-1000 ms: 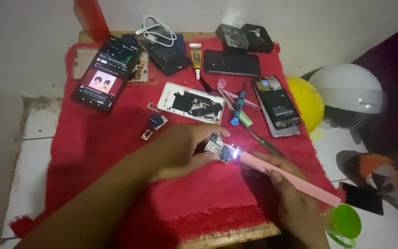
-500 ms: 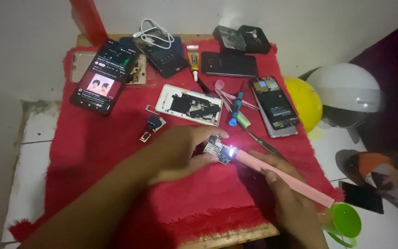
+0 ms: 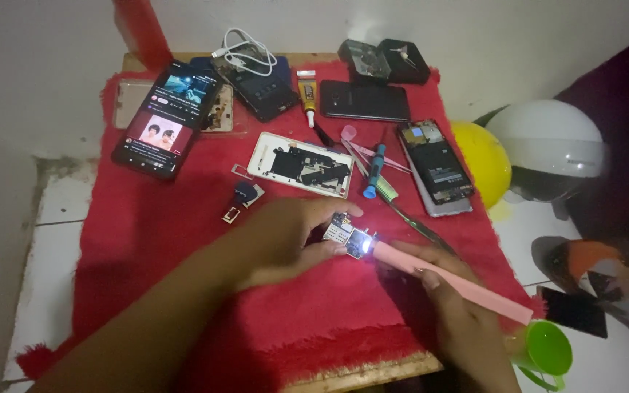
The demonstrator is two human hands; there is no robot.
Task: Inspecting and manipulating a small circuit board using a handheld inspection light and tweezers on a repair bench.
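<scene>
You are working over a small wooden table (image 3: 373, 375) covered by a red fringed cloth (image 3: 154, 240), set against a pale wall, with white floor tiles (image 3: 60, 211) showing at its left. Your left hand (image 3: 285, 240) pinches a small circuit board (image 3: 343, 231) between thumb and fingers, just above the cloth near the table's front; your right hand (image 3: 460, 320) is closed around a pink pen-shaped light (image 3: 449, 280) whose glowing tip touches the board's edge. Behind the board lie an opened white phone back (image 3: 301, 164), a blue screwdriver (image 3: 374, 171), pink plastic pry tools (image 3: 365, 149) and a phone with its back removed (image 3: 437, 166) — all close, none touching your hands. Further back sit a lit phone (image 3: 167, 120), a dark phone (image 3: 364, 100), a glue tube (image 3: 307, 94) and a white cable (image 3: 245, 49). Off the right edge are a yellow ball (image 3: 485, 160), a white helmet (image 3: 547, 142) and a green cup (image 3: 547, 349) — well apart from the board.
</scene>
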